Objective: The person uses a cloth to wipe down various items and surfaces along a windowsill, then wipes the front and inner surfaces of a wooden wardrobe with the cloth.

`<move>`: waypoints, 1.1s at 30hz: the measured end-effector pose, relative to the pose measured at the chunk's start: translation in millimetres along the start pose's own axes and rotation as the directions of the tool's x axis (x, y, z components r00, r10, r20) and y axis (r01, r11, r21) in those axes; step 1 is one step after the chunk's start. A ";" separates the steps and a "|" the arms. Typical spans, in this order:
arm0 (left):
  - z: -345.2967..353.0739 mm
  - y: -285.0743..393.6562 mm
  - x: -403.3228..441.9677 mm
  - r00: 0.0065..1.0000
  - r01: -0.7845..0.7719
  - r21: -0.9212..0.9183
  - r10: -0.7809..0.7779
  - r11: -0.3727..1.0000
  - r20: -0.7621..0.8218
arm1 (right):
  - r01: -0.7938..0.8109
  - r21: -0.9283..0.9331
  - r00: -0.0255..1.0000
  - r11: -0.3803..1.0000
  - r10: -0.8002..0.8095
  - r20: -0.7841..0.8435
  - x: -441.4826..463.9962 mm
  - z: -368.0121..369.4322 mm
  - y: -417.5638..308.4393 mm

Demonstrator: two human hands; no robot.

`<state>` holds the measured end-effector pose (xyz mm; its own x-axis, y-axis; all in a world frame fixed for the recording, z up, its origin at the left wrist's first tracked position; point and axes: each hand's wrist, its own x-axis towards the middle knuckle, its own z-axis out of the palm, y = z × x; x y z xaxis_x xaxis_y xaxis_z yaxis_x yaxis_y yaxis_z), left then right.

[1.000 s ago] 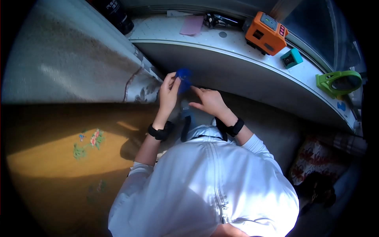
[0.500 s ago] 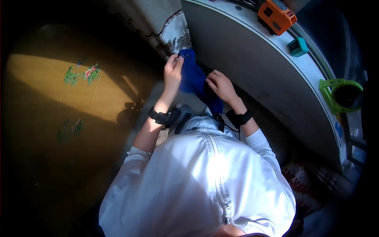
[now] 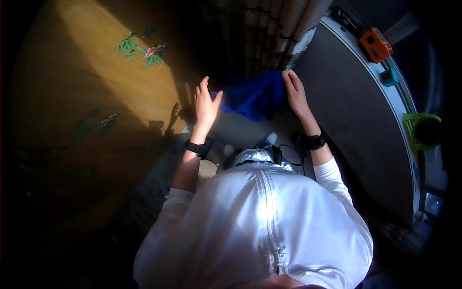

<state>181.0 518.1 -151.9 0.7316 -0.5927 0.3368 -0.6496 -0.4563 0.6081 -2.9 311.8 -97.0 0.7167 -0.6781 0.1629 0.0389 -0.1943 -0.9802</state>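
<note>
Head view | there's the blue cloth (image 3: 255,98), between left hand (image 3: 207,107) and right hand (image 3: 297,94) | left: fingers spread by its left edge, contact I can't tell | right: pinching its far right corner | looks light, soft, floppy, hard to damage; corners, I'd say, give the surest hold

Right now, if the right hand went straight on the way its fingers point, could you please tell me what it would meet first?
Beyond the blue cloth it holds, the right hand would probably meet the curtain first, though the depth between them is unclear.
</note>
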 end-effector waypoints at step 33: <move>-190.5 -95.5 37.7 0.968 0.131 -0.541 -0.224 0.831 -0.110 | 0.210 0.086 0.848 0.974 -0.225 0.479 69.0 291.1 -51.2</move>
<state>310.1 665.7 -60.3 0.8768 -0.3988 0.2688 -0.3320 -0.0974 0.9382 247.3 481.3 -68.4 0.9328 -0.1921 0.3049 0.2481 -0.2712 -0.9300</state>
